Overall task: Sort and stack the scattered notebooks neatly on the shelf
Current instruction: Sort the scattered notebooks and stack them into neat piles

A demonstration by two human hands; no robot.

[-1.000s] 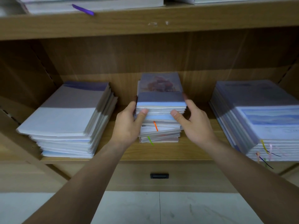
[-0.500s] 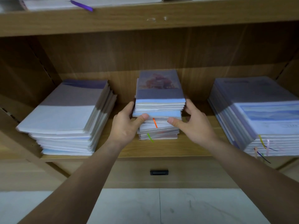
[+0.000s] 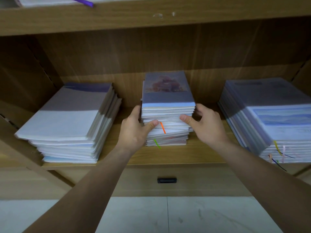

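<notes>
Head view, notebook stack (image 3: pixel 168 105), lower half askew

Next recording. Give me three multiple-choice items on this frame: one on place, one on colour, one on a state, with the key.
1. Where does the held stack stand?
A. on the floor
B. on the shelf, between the left stack and the right stack
C. on the board above

2. Its upper ribbon is:
A. orange
B. black
C. white

3. The left hand and right hand:
A. hang idle
B. both grip the held stack
C. share a pen

Key:
1 B, larger stacks flank it.
2 A, an orange strip hangs at the front.
3 B, thumbs are on the front edge and fingers at the sides.
</notes>
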